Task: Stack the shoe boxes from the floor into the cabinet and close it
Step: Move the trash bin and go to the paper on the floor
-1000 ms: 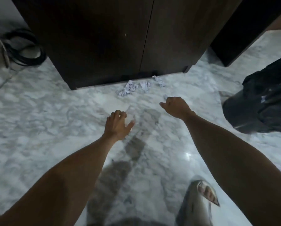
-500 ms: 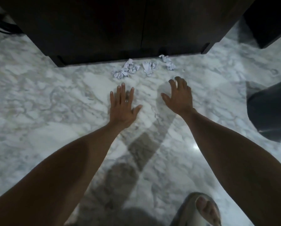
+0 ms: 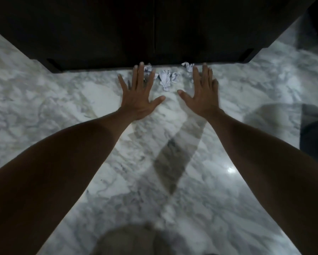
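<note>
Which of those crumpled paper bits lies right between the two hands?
The largest crumpled paper, lying between the left hand and right hand; the other scraps sit by the fingertips.

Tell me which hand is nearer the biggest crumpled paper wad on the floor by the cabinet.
Left, narrowly. The left hand has its fingers just left of the wad; the right hand lies further off to the wad's right, beside another scrap.

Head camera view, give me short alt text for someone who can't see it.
Two bare hands, left hand and right hand, reach out with fingers spread above a marble floor, toward crumpled paper scraps lying at the foot of a dark wooden cabinet whose doors are shut.
</note>
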